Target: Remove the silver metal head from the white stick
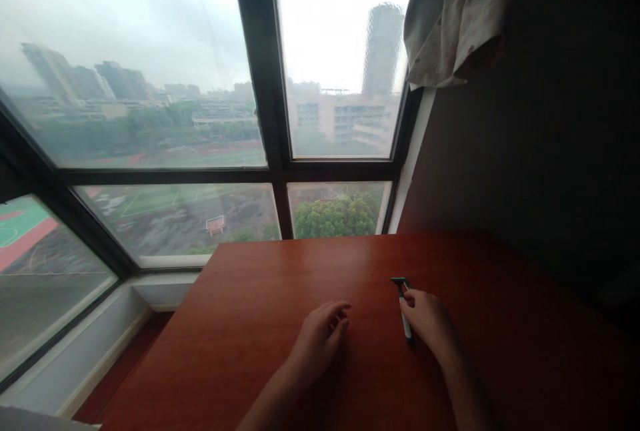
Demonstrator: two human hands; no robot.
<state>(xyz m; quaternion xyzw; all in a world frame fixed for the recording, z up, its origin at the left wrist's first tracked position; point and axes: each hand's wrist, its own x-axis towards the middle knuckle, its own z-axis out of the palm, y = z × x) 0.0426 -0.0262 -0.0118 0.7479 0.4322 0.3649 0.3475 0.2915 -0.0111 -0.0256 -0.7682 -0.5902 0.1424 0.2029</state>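
Note:
A small razor (403, 303) with a dark head and a pale handle lies on the reddish-brown wooden table (260, 324). My right hand (427, 321) rests over its handle, fingers curled and touching it, the razor's head sticking out beyond the fingertips. My left hand (320, 337) lies on the table a little to the left, fingers loosely bent and apart, holding nothing.
A large dark-framed window (265, 117) stands just beyond the table's far edge, with a white sill (160, 264) below it at the left. A pale curtain (450, 17) hangs bunched at the upper right against a dark wall (550, 151).

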